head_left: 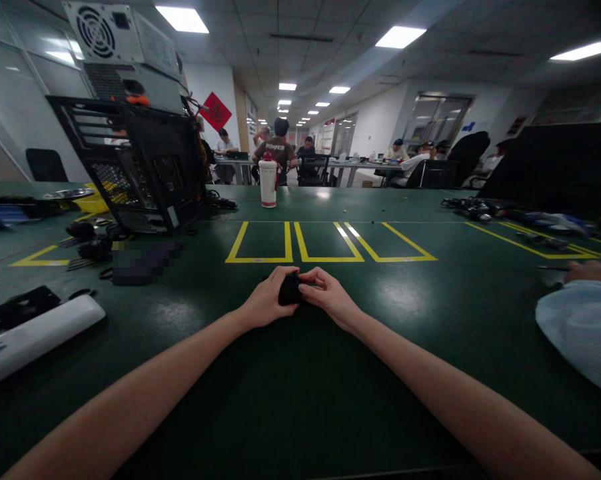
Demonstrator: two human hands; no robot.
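In a long, bright-ceilinged office, a green worktable (pixel 300 400) carries a black computer tower case (pixel 168 167), its flat top a handy perch for stacked power supplies (pixel 153 50), with three yellow tape outlines (pixel 258 260) likely marking off places nearer than the white tumbler (pixel 268 180). Before those outlines, the left hand (pixel 270 297) curls thumb and fingers round a small black item (pixel 289 291), presumably to steady it, while the right hand (pixel 328 297) bunches nearly closed fingertips against its right edge; whether they grip it, I cannot tell. The lettering on a background person's brown shirt (pixel 276 153) reads "PUMPKIN".
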